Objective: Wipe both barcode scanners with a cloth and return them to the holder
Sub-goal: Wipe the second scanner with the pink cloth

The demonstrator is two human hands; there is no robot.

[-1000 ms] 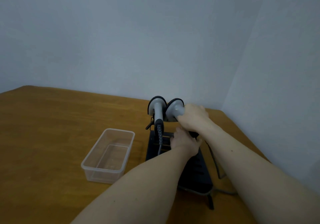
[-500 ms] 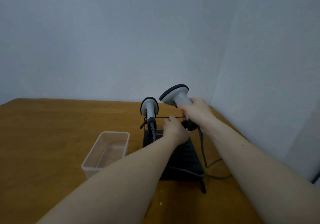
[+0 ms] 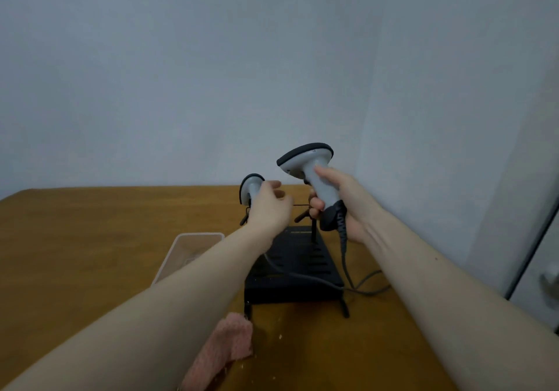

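My right hand (image 3: 341, 200) grips the handle of a grey barcode scanner (image 3: 311, 166), lifted above the black holder (image 3: 302, 266), its cable hanging down to the table. The second scanner (image 3: 249, 187) still hangs on the holder's wire rail at the left. My left hand (image 3: 267, 206) hovers in front of that scanner with relaxed fingers, holding nothing. A pink cloth (image 3: 223, 351) lies on the wooden table (image 3: 90, 239) near the holder's front, partly under my left forearm.
A clear plastic tub (image 3: 181, 254) sits left of the holder, partly hidden by my left arm. The scanner cables (image 3: 363, 287) loop on the table to the holder's right. A wall corner and a door edge (image 3: 532, 263) stand close on the right.
My right hand has lifted the right scanner off the holder and raised it higher. My left hand left the holder and rose in front of the left scanner. The view tilted, showing the cloth.
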